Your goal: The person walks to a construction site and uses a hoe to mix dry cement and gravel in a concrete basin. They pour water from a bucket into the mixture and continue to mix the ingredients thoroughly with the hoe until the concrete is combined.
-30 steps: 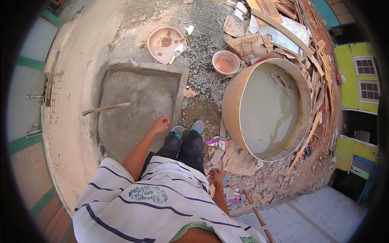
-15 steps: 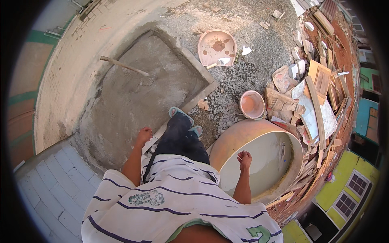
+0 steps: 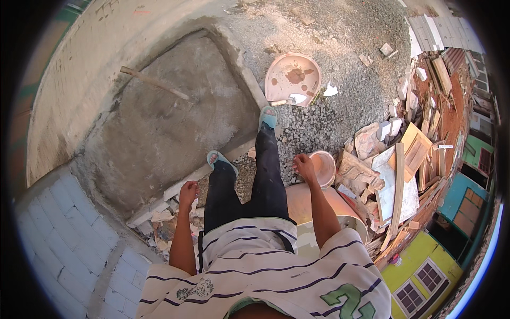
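My left hand [image 3: 189, 192] hangs loosely beside my left thigh, fingers apart, holding nothing. My right hand [image 3: 304, 167] is also empty, its fingers slightly bent, held in front of the pink bucket [image 3: 327, 170] as seen from above. My sandalled feet straddle along the edge of a square pit of wet grey cement [image 3: 164, 122], one foot near its far corner. A wooden handle [image 3: 154, 82] stands slanting out of the cement. A pink shallow tub [image 3: 303, 64] with mud patches and a trowel [image 3: 297, 99] lie just beyond that corner.
A big round water tank [image 3: 311, 196] is at my right, partly behind my body. A pile of planks [image 3: 404, 159] and rubble runs along the right. Pale block paving [image 3: 64, 228] is at lower left, a wall at far left, gravel [image 3: 356, 80] ahead.
My body and view have turned rightward and moved forward along the pit edge; one foot has stepped toward its far corner. The tank has slid lower in view, mostly behind me.
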{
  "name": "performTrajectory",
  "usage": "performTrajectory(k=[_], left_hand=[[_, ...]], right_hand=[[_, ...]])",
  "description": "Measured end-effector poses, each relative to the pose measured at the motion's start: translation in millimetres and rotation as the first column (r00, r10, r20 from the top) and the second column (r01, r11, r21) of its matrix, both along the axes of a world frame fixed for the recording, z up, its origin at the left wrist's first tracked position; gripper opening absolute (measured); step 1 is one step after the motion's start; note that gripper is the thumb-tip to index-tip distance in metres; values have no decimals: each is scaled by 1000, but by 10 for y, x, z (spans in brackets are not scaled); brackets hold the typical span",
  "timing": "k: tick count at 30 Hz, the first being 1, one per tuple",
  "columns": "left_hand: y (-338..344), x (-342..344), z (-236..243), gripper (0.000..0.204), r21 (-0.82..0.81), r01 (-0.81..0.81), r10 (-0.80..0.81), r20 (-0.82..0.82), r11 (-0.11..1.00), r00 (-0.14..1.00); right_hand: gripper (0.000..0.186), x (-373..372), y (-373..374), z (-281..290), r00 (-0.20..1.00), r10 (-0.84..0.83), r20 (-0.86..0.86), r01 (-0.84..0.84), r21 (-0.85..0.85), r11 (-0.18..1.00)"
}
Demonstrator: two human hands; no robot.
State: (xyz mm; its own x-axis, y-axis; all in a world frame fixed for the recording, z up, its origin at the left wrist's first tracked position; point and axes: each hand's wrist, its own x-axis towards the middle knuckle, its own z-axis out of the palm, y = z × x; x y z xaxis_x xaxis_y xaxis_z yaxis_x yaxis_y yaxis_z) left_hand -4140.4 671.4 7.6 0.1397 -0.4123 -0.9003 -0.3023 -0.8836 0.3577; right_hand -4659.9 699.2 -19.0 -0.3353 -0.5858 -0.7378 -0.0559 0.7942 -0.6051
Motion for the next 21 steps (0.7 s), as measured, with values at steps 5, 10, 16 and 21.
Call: performTrajectory(k=[5, 10, 16, 21], left_hand=[[-500, -897, 136, 23, -44, -133, 134, 17, 990, 991], [-541, -2075, -412, 26, 128, -306, 314, -52, 943, 948], [-870, -2992, -1343, 23, 249, -289, 331, -146, 924, 932], [-898, -3246, -2071, 25, 230, -327, 363, -141, 917, 921]], right_hand=[[26, -675, -1274, -1577, 991, 122, 52, -126, 76, 989], [32, -1449, -2088, -3433, 941, 335, -37, -304, 339, 890], [45, -1237, -2805, -4873, 999, 32, 22, -38, 427, 903], [62, -935, -2951, -5501, 964, -206, 169, 94, 508, 856]])
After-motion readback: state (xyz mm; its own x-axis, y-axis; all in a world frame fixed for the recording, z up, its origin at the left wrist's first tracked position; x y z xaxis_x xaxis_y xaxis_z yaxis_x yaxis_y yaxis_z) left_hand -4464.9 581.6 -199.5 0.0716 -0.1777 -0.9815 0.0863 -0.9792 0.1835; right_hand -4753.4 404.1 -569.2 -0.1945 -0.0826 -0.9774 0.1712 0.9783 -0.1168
